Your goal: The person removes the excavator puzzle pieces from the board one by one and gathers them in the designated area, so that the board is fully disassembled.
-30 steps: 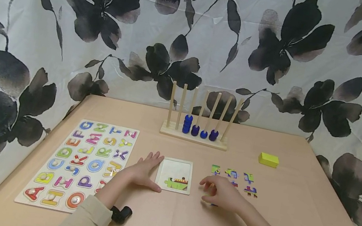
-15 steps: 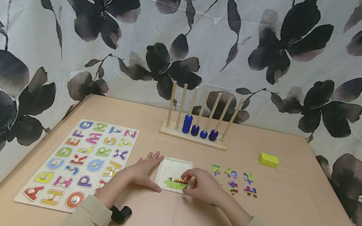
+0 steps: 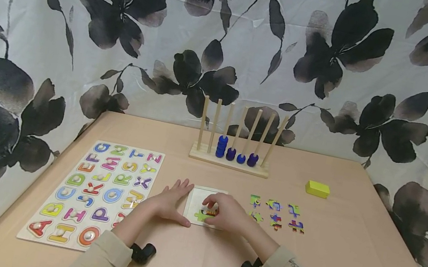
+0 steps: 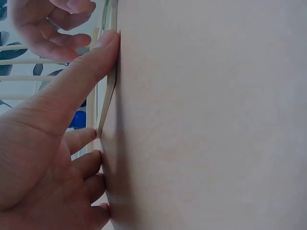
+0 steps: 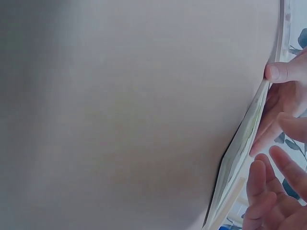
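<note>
A small white puzzle tray (image 3: 196, 195) lies before the person, with joined green jigsaw pieces (image 3: 200, 216) along its lower part. My left hand (image 3: 168, 203) rests at the tray's left side, fingers spread; in the left wrist view the thumb (image 4: 108, 43) touches the tray's edge. Over the tray's right half is my right hand (image 3: 231, 215), fingers bent and hiding part of the picture. The right wrist view shows a gap between its thumb (image 5: 293, 127) and forefinger (image 5: 288, 163), with nothing visible between them. Several loose jigsaw pieces (image 3: 296, 226) lie to the right.
A wooden alphabet board (image 3: 97, 208) with coloured letters lies on the left, partly under the left sleeve. Behind the tray stands a peg rack (image 3: 230, 162) with blue beads. A yellow block (image 3: 317, 189) sits at the back right. Floral cloth (image 3: 270, 57) hangs beyond the table.
The right hand has moved left from the loose pieces onto the tray, uncovering several pieces it had hidden. The left hand stays in place.
</note>
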Demonstrator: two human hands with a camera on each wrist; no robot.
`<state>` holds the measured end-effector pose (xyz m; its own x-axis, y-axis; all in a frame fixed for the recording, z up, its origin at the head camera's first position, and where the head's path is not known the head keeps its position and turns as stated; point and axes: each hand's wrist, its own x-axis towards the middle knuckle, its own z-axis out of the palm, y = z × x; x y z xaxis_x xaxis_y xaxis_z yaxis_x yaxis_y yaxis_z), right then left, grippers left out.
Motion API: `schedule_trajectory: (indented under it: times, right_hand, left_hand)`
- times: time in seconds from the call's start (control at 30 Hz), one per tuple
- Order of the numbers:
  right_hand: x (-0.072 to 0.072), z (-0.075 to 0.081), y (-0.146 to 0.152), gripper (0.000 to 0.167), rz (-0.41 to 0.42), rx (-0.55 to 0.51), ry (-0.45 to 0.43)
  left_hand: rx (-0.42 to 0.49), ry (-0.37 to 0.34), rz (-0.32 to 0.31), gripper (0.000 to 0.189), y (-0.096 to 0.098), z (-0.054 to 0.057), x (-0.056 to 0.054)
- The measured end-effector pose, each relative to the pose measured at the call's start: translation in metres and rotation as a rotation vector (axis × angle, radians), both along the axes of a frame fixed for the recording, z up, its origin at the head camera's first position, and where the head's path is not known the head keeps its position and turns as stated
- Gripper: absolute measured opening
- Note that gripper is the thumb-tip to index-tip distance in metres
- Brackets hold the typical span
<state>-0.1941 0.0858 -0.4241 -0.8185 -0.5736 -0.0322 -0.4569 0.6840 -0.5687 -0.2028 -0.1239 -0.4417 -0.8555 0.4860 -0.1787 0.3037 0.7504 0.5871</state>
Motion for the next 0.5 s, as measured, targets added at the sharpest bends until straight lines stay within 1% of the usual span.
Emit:
schedule_trajectory:
  times: [0.23,0.37,0.5]
  right_hand:
    - [-0.004,-0.002,-0.007,0.032,-0.001,0.090,0.003]
    - [-0.004,-0.001,-0.010,0.027,0.007,0.107,-0.002]
    - [-0.004,0.000,-0.012,0.023,0.001,0.114,-0.026]
  left_hand:
    - [0.008,-0.006,0.002,0.105,0.000,0.002,0.001]
    - [0.008,-0.008,0.003,0.105,0.000,0.002,0.001]
    - [0.007,-0.009,0.001,0.105,0.000,0.002,0.001]
